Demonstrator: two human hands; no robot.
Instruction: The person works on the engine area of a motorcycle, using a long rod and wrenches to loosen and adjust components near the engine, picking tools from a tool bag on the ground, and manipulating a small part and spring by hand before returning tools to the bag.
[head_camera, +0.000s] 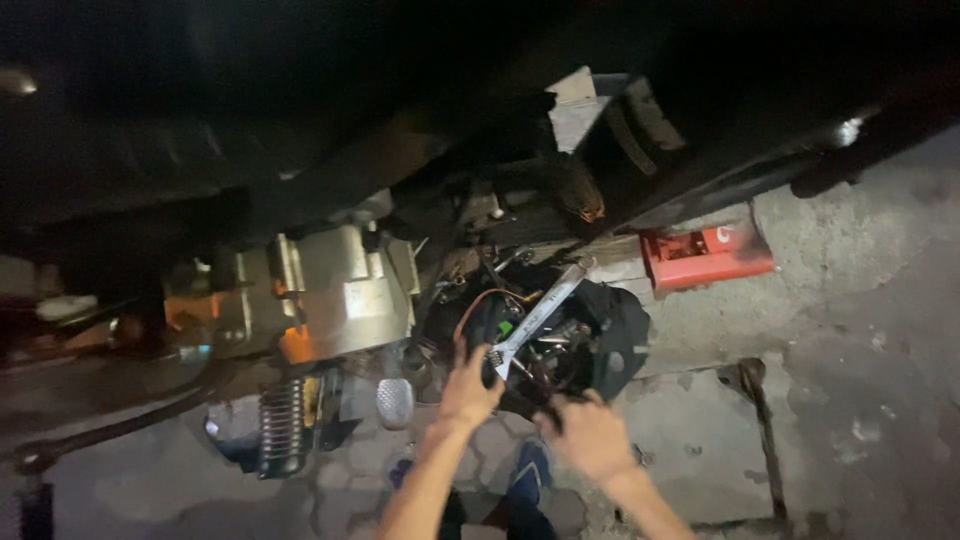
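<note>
Now | 2 hands: left (468, 388), right (590, 435) | 1 wrench (535, 317) | 1 tool bag (610, 335)

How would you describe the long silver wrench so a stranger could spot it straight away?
Find the metal engine block under the dark vehicle, then the black tool bag on the ground beside it. The wrench lies slanted across the bag, just above the left hand. It is the longest, brightest tool there, with an open jaw at its lower end.

Open black tool bag (610, 335) on concrete ground, crammed with tools; silver adjustable wrench (535, 318) lying diagonally across top, jaw end lowest, nearest the fingers.
</note>
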